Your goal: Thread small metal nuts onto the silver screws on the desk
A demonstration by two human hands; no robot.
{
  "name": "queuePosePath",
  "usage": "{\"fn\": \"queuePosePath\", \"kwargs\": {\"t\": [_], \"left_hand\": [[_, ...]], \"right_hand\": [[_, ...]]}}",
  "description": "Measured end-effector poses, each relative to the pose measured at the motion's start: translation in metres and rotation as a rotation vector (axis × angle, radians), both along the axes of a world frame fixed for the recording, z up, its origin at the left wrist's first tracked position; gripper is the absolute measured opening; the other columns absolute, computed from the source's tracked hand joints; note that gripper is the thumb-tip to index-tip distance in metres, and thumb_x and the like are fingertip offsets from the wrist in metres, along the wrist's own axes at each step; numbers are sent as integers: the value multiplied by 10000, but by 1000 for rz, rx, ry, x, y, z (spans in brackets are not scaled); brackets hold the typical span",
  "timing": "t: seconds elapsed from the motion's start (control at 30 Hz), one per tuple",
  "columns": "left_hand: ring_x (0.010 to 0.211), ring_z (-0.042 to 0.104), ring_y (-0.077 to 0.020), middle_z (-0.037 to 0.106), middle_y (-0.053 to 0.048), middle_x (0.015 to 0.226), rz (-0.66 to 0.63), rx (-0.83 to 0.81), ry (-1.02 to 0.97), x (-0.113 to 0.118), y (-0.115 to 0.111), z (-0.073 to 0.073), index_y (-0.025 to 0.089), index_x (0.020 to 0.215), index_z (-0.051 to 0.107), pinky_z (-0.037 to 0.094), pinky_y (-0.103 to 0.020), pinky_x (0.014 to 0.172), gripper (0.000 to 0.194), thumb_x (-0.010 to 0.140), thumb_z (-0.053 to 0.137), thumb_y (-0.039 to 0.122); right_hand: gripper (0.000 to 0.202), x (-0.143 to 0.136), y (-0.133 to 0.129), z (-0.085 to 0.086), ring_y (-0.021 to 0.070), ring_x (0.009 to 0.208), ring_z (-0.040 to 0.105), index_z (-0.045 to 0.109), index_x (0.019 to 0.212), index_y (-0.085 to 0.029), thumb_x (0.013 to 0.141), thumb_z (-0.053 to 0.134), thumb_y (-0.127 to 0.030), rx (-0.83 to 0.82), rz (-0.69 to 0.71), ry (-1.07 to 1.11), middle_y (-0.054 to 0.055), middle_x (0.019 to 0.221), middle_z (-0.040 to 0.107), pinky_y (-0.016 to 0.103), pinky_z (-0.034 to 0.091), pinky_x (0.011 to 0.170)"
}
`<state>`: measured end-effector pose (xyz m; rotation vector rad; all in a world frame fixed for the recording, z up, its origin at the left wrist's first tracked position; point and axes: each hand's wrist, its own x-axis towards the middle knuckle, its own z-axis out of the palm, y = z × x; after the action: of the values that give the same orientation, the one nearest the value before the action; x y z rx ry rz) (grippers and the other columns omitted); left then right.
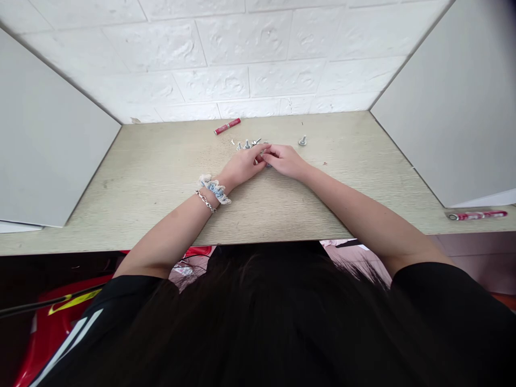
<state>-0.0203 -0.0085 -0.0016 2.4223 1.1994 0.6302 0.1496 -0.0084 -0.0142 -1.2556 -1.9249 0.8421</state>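
Note:
My left hand (244, 165) and my right hand (285, 160) meet over the table, fingertips curled and pressed together. Whatever they pinch is mostly hidden; a small bit of metal seems to show at the fingers, too small to name. Just beyond my left hand stand several silver bolts, among them a bolt with a wide washer (247, 144) and a tilted bolt (257, 142). Another bolt with a washer (302, 141) stands upright by itself, beyond and to the right of my right hand.
On the wooden tabletop (258, 215) a red tube (227, 126) lies near the white brick wall (213, 88). A second red tube (478, 215) is at the right front edge. Grey panels rise at the left (52, 140) and right (451, 107).

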Motion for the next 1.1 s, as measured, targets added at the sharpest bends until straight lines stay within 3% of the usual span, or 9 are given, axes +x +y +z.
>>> {"fn": "queuePosePath", "kwargs": {"t": [1.1], "left_hand": [[802,656,-171,699,-15,849,-1,-28,-13,0,0,0,194,1342,509,492,-295,811,480,863,526,231]], "right_hand": [[153,-1,-2,-1,141,671,500,617,721,-175,782,484,-219,64,-35,-8,12,698,621,291,388,674]]}}
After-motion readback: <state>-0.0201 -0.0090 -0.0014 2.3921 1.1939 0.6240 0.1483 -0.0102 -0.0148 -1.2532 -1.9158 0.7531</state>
